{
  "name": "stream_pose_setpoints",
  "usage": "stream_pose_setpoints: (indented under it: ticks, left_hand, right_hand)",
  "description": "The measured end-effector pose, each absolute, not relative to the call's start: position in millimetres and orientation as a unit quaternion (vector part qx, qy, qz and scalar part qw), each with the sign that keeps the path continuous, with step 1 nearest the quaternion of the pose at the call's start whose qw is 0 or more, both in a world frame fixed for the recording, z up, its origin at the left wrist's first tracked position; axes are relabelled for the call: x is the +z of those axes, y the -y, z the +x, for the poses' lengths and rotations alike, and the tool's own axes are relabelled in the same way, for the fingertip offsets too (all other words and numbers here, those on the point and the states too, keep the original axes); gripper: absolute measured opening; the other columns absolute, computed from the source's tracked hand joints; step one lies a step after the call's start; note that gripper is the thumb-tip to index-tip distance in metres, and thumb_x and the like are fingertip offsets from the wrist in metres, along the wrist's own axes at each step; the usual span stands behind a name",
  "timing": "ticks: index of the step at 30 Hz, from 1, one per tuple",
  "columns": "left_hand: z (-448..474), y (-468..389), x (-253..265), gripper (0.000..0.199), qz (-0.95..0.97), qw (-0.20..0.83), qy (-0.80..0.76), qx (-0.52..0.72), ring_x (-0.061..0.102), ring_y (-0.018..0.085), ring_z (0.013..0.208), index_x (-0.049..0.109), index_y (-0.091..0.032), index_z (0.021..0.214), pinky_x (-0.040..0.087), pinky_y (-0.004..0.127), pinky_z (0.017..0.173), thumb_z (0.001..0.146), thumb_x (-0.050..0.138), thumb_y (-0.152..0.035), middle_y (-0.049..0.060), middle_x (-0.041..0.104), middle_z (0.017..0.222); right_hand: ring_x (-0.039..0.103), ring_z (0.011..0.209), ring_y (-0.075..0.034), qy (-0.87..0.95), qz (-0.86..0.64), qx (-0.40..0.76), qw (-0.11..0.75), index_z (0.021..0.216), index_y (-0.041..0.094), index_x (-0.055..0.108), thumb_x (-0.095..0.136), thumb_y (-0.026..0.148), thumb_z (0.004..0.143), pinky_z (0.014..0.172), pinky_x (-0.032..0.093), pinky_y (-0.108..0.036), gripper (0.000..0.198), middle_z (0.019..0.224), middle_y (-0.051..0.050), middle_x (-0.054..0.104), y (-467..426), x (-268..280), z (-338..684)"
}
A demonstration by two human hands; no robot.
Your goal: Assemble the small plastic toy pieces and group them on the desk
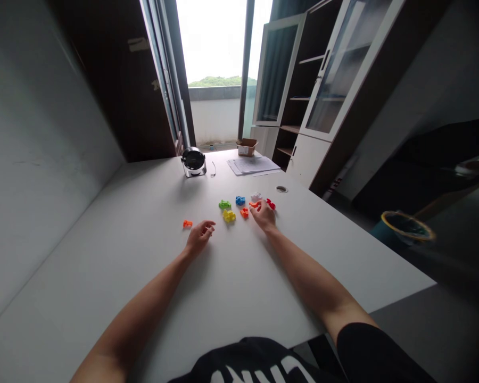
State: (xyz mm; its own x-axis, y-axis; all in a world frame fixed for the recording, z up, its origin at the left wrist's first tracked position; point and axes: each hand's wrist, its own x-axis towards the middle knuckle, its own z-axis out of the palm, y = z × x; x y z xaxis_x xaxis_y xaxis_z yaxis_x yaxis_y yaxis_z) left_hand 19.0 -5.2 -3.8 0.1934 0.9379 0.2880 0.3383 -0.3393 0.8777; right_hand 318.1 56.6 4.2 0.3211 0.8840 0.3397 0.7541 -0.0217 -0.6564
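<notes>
Fingers (260,205) of the right hand (265,217) are drawn narrow about a thin orange piece (255,204). The left hand (200,234) rests low over the white table (231,276), its fingers half bent and a modest gap beside the thumb.

With 12 o'clock straight ahead, a red piece (271,204) lies just off the right hand at 1 o'clock; whether they touch, I cannot tell. A white piece (256,196) sits at its 11 o'clock, and a small orange piece (244,213) at its 9. Past that, toward 9 and 10, come 3 more: a blue piece (240,200), a yellow piece (229,216) and a green piece (224,204). Near the left hand, at its 10 o'clock, lies another orange piece (187,224).

Farther out from the group, a round black lamp (193,159) stands at 11 o'clock, papers (254,165) and a cardboard box (246,149) at 12, and a table hole (281,189) at 2. Off the table, a cabinet (315,141) with glass doors stands at 1 o'clock and a bin (388,232) at 3.
</notes>
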Motion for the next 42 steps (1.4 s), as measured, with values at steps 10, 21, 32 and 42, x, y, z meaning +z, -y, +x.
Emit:
stream_pose_setpoints:
  ticks: [10,21,32,42]
  left_hand:
    - [19.6,6.4,-3.3,0.023,0.692,0.341,-0.467,0.431,0.064,0.015,0.071,0.072,-0.021,0.105,0.053,0.027,0.067,0.088,0.06,-0.032,0.004,0.071,0.087]
    - [18.9,4.4,-6.4,0.024,0.705,0.328,-0.475,0.412,0.063,0.014,0.07,0.071,-0.021,0.105,0.05,0.025,0.066,0.09,0.057,-0.032,0.003,0.071,0.087]
    - [18.5,5.9,-3.8,0.025,0.715,0.318,-0.48,0.397,0.062,0.014,0.072,0.071,-0.021,0.106,0.048,0.024,0.065,0.091,0.056,-0.033,0.003,0.07,0.087]
    - [19.0,6.8,-2.5,0.024,0.716,0.314,-0.482,0.395,0.062,0.014,0.071,0.072,-0.02,0.105,0.047,0.024,0.065,0.091,0.056,-0.032,0.004,0.071,0.09]
  right_hand:
    - [0.063,0.081,-0.021,0.627,-0.679,0.107,0.367,0.114,0.019,0.065,0.063,0.036,0.085,0.075,0.046,-0.03,0.033,0.087,-0.005,0.068,-59.8,-3.4,314.8]
    - [0.065,0.087,-0.02,0.639,-0.699,0.108,0.302,0.118,0.023,0.063,0.063,0.035,0.085,0.076,0.047,-0.027,0.034,0.1,-0.005,0.07,-55.5,0.3,310.4]
    - [0.064,0.089,-0.021,0.636,-0.714,0.078,0.281,0.119,0.022,0.059,0.062,0.036,0.088,0.077,0.045,-0.028,0.035,0.101,-0.007,0.07,-50.9,3.1,305.0]
    - [0.061,0.094,-0.023,0.643,-0.727,0.033,0.24,0.115,0.017,0.059,0.061,0.034,0.088,0.081,0.044,-0.029,0.032,0.103,-0.011,0.068,-44.6,10.2,300.1]
